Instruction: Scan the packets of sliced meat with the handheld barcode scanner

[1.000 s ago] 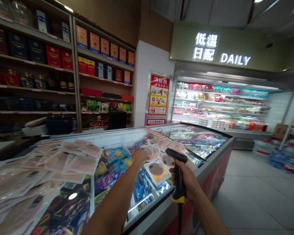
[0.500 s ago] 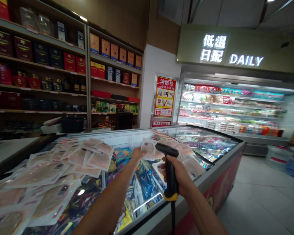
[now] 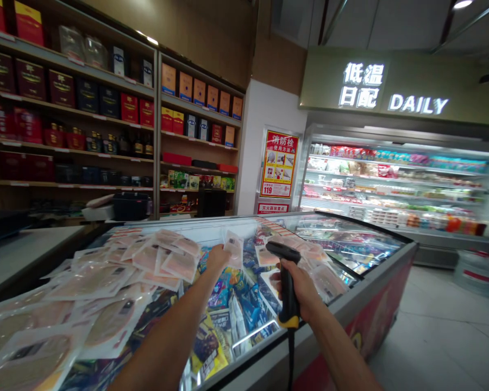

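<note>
My right hand (image 3: 303,288) is wrapped round the grip of a black and yellow barcode scanner (image 3: 287,282), whose cord hangs down. The scanner's head is level and turned toward the left. In my left hand (image 3: 219,257) is a clear flat packet (image 3: 233,250) with a pale pink content and a dark label, held up above the freezer glass by its edge. Many similar packets (image 3: 118,277) lie overlapping on the left part of the freezer. A second group of packets (image 3: 320,271) rests on the glass beyond the scanner.
Under the glass of the chest freezer (image 3: 375,266) lie colourful bags. Shelves (image 3: 118,117) of boxes and bottles stand behind at left. A lit refrigerated display (image 3: 391,184) is at the back right. A white counter (image 3: 32,250) borders the freezer at left; water jugs (image 3: 478,271) stand on the floor.
My left hand has moved slightly left with the packet, away from the scanner, and the packet has tilted. The right hand still grips the scanner. The view has shifted a little.
</note>
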`<act>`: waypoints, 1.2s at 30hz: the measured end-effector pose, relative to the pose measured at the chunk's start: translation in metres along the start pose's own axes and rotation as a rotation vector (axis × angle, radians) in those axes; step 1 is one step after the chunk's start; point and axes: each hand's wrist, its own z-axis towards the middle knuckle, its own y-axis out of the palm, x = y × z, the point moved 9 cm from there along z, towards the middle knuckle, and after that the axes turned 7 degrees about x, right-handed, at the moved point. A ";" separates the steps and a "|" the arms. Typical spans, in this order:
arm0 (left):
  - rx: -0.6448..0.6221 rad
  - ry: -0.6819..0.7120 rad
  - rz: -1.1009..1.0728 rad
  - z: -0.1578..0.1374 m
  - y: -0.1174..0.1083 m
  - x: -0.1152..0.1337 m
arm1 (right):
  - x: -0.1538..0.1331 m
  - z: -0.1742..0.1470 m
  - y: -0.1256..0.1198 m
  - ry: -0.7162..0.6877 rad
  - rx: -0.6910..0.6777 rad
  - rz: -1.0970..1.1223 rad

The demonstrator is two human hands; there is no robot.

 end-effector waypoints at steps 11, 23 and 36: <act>0.239 0.092 0.441 -0.016 -0.061 -0.005 | -0.003 0.009 -0.037 0.003 0.097 0.021; 0.205 0.267 0.413 -0.032 -0.013 0.044 | -0.003 0.022 -0.093 0.000 0.226 0.048; -0.416 0.343 0.284 -0.092 0.087 0.100 | -0.004 0.012 -0.101 0.007 0.277 0.047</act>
